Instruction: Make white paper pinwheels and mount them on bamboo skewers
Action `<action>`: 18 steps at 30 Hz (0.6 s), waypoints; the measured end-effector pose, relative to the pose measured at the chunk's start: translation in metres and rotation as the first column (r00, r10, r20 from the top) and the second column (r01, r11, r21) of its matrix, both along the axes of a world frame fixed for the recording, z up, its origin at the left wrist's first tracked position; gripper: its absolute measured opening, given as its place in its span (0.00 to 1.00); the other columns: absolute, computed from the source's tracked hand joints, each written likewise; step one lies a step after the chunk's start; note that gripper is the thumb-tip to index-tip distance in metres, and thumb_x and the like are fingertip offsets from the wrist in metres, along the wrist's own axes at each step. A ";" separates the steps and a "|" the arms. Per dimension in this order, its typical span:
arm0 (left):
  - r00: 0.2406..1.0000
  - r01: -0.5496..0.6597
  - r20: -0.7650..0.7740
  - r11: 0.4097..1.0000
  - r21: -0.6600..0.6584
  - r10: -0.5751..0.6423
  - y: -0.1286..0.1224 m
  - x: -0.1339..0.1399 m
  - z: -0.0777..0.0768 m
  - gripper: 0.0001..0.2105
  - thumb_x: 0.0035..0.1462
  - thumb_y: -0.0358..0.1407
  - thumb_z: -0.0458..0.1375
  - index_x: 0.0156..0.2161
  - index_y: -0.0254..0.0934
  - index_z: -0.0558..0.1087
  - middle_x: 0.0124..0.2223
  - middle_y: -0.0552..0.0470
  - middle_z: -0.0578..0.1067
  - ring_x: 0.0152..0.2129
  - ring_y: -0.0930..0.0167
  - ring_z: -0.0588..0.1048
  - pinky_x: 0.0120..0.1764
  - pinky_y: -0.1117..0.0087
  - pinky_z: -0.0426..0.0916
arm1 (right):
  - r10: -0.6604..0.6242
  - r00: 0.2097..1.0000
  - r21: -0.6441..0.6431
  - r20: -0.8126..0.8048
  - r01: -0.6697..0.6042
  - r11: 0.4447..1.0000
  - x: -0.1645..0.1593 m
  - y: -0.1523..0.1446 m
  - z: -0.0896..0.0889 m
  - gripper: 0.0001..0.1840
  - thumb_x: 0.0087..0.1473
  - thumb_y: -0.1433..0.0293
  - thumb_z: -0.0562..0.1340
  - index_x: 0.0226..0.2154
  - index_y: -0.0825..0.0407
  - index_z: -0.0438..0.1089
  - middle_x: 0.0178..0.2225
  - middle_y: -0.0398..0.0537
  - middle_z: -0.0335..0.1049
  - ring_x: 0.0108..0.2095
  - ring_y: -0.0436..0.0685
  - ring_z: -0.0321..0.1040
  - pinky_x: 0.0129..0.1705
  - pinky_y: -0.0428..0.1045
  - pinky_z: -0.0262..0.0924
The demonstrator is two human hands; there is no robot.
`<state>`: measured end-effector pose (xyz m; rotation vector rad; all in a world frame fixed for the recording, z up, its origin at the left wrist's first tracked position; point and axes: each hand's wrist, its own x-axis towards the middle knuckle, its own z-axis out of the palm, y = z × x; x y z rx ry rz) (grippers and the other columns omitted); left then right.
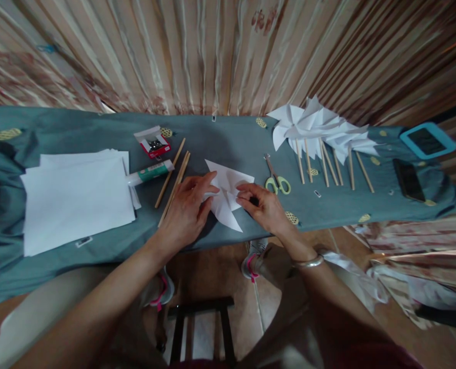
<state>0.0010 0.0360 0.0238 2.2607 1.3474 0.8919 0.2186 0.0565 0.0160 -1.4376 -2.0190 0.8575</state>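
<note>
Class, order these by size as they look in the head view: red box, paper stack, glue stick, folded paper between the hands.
1. Paper stack
2. Folded paper
3. Glue stick and red box: too alike to rank

the pinwheel (pixel 226 213) is smooth, matt paper, like the sheets (pixel 78 200). the sticks (pixel 170 173) look like dull wood. the scissors (pixel 275 176) join metal to smooth plastic. the bracelet (pixel 308 263) is shiny metal, the tablecloth (pixel 228 136) matt, creased cloth, the curtain (pixel 189 61) pleated cloth.

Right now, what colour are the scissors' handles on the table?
The handles are pale yellow-green; they show in the head view, the only one.
</note>
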 end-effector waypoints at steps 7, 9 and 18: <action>0.999 -0.010 -0.031 1.000 -0.003 0.010 -0.001 0.001 -0.003 0.21 0.62 0.31 0.49 0.60 0.36 0.59 0.47 0.47 0.77 0.49 0.61 0.68 0.53 0.53 0.61 | -0.021 0.999 -0.012 0.030 0.022 1.000 -0.006 0.002 0.002 0.13 0.53 0.71 0.62 0.43 0.54 0.70 0.27 0.44 0.75 0.31 0.54 0.71 0.39 0.50 0.62; 1.000 -0.013 -0.029 1.000 0.006 0.013 -0.002 0.001 -0.003 0.21 0.62 0.31 0.49 0.60 0.36 0.59 0.47 0.47 0.78 0.49 0.61 0.68 0.53 0.53 0.61 | -0.026 0.999 0.001 0.044 0.026 1.000 -0.008 0.003 0.003 0.12 0.53 0.71 0.62 0.42 0.53 0.70 0.28 0.44 0.75 0.32 0.54 0.71 0.39 0.49 0.61; 0.998 -0.031 -0.053 1.000 -0.001 0.031 -0.003 0.001 -0.003 0.22 0.62 0.32 0.50 0.61 0.36 0.57 0.48 0.48 0.78 0.52 0.60 0.66 0.53 0.53 0.59 | -0.015 0.998 -0.003 0.069 0.015 1.000 -0.010 0.006 0.004 0.11 0.52 0.72 0.62 0.41 0.53 0.70 0.27 0.44 0.74 0.30 0.53 0.69 0.37 0.49 0.60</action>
